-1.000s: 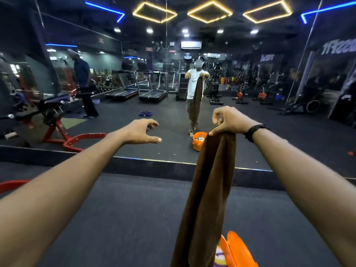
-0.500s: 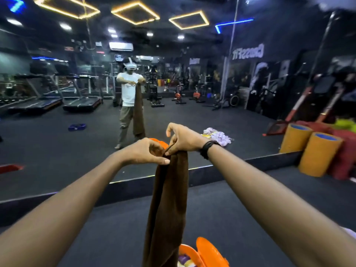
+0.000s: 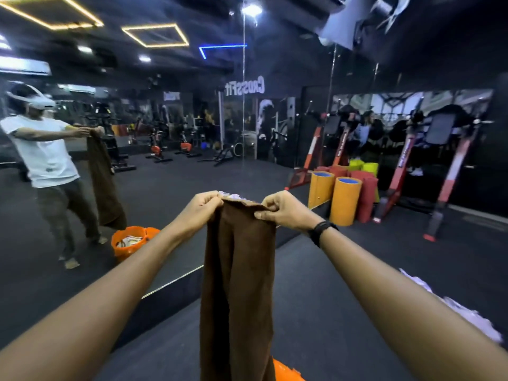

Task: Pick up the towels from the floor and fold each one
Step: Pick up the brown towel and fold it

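Between the two outstretched arms, at chest height, the brown towel point(image 3: 238, 284) hangs straight down, its long axis vertical and its top edge bunched. Left hand point(image 3: 202, 209) and right hand point(image 3: 283, 209) each pinch that edge, close together and equally near. Spreading it looks like the next step, judging by the gathered cloth.

matt brown cloth towel point(image 3: 239, 284), glossy orange plastic bucket point(image 3: 286, 373)
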